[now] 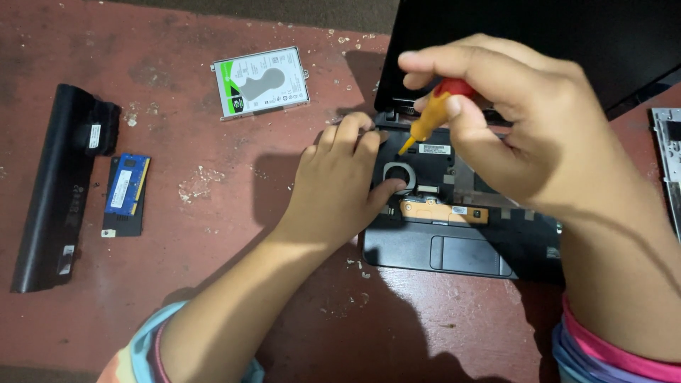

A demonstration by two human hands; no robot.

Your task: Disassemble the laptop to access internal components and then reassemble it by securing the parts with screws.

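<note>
A small black laptop [461, 252] lies open on a worn red surface with its keyboard cover off, showing a round fan opening [399, 172] and an orange part inside. My left hand [340, 181] rests flat on the laptop's left edge, thumb beside the fan opening. My right hand [539, 120] is raised above the laptop and grips a screwdriver [429, 117] with a yellow and red handle. Its tip points down toward the exposed inner area; the shaft is mostly hidden.
A silver hard drive [261, 81] with a green and white label lies at the upper left. Further left are a long black battery [60, 188] and a blue memory module [126, 191]. A grey panel edge [668, 152] shows at the right.
</note>
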